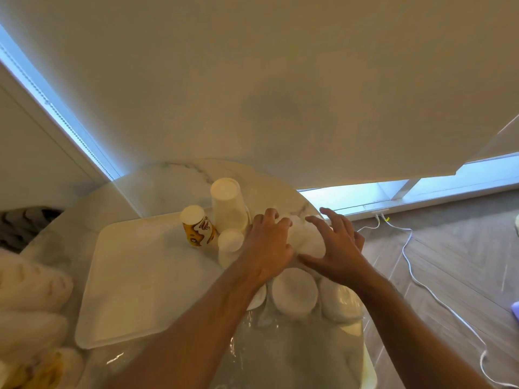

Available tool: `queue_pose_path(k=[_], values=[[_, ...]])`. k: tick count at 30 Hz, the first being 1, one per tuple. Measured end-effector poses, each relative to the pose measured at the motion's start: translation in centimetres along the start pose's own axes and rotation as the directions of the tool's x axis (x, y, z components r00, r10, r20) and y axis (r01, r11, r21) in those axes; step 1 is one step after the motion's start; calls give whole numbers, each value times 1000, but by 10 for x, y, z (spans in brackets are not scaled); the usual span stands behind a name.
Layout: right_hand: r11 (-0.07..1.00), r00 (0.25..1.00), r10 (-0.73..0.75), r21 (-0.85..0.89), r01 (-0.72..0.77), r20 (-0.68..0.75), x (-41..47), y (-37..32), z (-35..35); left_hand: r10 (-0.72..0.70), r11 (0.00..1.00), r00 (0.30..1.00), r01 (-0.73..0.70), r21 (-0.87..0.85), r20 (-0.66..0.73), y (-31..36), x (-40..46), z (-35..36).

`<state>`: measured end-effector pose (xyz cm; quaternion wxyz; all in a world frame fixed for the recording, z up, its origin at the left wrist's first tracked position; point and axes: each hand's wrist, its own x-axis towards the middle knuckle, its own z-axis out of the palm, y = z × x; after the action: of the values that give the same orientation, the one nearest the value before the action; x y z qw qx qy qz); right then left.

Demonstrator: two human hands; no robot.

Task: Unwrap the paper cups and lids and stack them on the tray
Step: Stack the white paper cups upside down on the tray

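Note:
A white tray (pixel 132 279) lies on the round marble table (pixel 168 175). At its far right stand upside-down paper cups: a tall white stack (pixel 229 203), a yellow printed cup (pixel 198 227) and a short white stack (pixel 230 245). My left hand (pixel 266 245) grips a white stack of lids (pixel 307 240) from the left, fingers curled over it. My right hand (pixel 337 248) holds the same stack from the right with spread fingers. Nearer me lie more white lid stacks (pixel 295 293) and one in clear plastic wrap (pixel 341 304).
Loose clear plastic wrap (pixel 280 349) covers the near table. Wrapped cup sleeves (pixel 31 293) lie at the left edge. A white cable (pixel 415 276) runs across the wooden floor on the right. A roller blind hangs behind the table.

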<state>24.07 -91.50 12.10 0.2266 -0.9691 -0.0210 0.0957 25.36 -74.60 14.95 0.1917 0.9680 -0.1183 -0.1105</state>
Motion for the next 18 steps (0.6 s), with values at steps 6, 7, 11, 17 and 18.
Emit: queue_pose_path(k=[6,7,11,17,18], values=[[986,979,-136,71,149,-154,-11,-58,1,3,997,997,-9,-76,-77,-32,-58,-35],[979,970,-163,95,182,-178,-13,-72,2,-4,997,995,-4,-82,-97,-42,-71,-42],[925,917,-315,139,355,-244,-27,-141,8,-69,995,982,54,-89,-173,-88,-127,-74],[860,861,-446,148,488,-242,-54,-259,31,-169,986,946,157,-64,-275,-167,-217,-113],[851,855,-459,158,501,-239,-58,-278,36,-188,982,938,179,-58,-292,-181,-232,-117]])
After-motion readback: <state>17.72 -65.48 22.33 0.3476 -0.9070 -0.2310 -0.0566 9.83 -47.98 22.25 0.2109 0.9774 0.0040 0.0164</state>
